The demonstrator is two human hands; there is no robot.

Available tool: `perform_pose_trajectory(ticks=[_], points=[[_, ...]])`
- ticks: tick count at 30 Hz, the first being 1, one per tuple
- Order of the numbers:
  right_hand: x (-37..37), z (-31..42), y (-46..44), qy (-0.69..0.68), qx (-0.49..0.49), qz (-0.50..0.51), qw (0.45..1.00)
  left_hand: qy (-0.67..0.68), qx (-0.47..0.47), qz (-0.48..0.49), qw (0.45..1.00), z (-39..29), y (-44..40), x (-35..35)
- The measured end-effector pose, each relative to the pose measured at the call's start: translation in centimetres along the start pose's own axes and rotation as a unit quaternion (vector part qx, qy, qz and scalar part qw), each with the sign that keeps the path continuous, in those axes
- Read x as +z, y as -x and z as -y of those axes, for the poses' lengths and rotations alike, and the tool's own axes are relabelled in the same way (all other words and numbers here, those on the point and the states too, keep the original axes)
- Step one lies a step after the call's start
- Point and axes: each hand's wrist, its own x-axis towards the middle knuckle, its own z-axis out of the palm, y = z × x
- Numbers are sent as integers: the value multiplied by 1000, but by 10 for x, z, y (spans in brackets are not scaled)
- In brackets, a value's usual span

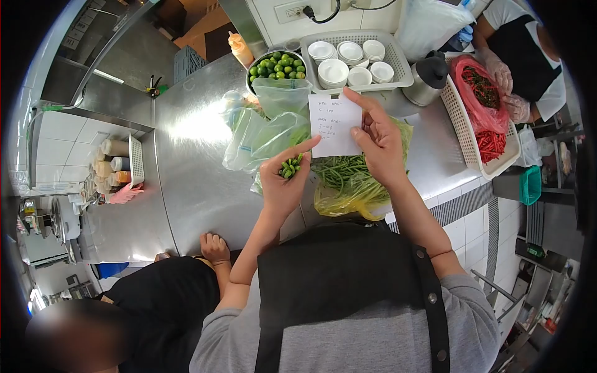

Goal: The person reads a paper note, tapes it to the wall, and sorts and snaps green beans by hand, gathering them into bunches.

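Between the thumb and fingers of my right hand (384,148) is a white paper note (336,127) with handwritten lines, held up over the counter. My left hand (281,191) is curled around a small bunch of green beans (291,166), their ends pointing up; its fingertip reaches the note's lower left corner. Beneath both hands, a heap of long green beans (342,174) lies on an opened yellowish plastic bag (351,205). Clear plastic bags (267,143) with greens inside rest left of the note.
On the steel counter (193,180) stand a bowl of green limes (278,65), a sauce bottle (240,50), a basket of white bowls (398,71) and a metal pitcher (428,79). At right, a gloved co-worker handles chilies (491,146) in a basket. Another person stands left.
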Motion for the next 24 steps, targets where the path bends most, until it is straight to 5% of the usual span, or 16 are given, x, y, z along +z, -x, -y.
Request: perform_pose_trajectory(ticks=[24], points=[[2, -1, -1, -5, -11, 5, 1000, 18, 10, 11, 1000, 7, 7, 0]])
